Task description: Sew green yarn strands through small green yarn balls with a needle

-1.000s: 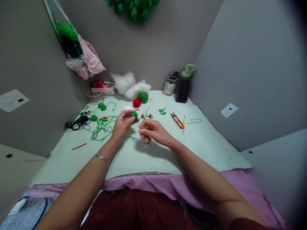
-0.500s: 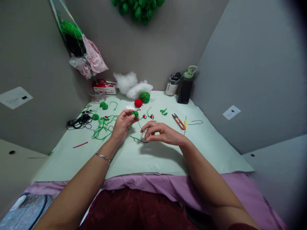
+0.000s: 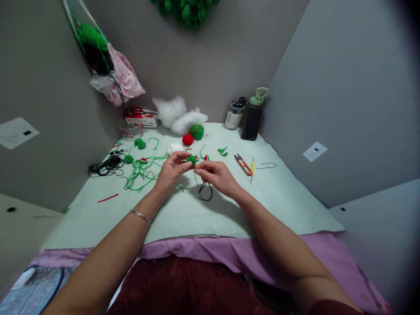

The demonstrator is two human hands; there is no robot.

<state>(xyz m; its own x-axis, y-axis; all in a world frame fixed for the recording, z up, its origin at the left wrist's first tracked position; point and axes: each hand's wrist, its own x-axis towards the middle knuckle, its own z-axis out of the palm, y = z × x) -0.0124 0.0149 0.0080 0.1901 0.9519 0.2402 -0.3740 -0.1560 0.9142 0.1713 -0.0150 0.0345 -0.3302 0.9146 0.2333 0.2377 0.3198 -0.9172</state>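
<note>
Between its thumb and fingers, my left hand (image 3: 172,171) pinches a small green crocheted piece (image 3: 191,160). My right hand (image 3: 218,176) is closed at the right edge of that piece, its fingertips pressed on dark thread; whether they also hold a needle is too small to tell. A loop of black thread (image 3: 206,192) hangs below my right fingers, over the pale green table cover (image 3: 197,223). Small red, white and green pieces (image 3: 205,157) lie just behind my hands.
Green yarn strands (image 3: 139,175) and black thread (image 3: 106,166) lie at the left. Red and green balls (image 3: 187,139) and white stuffing (image 3: 170,113) are at the back. Orange snips (image 3: 243,165), a yellow-handled hook (image 3: 252,169) and a dark bottle (image 3: 252,119) stand or lie at the right.
My right hand has moved up and left to meet the green piece. The black thread now hangs in a loop below it. My left hand has shifted slightly right with the piece.
</note>
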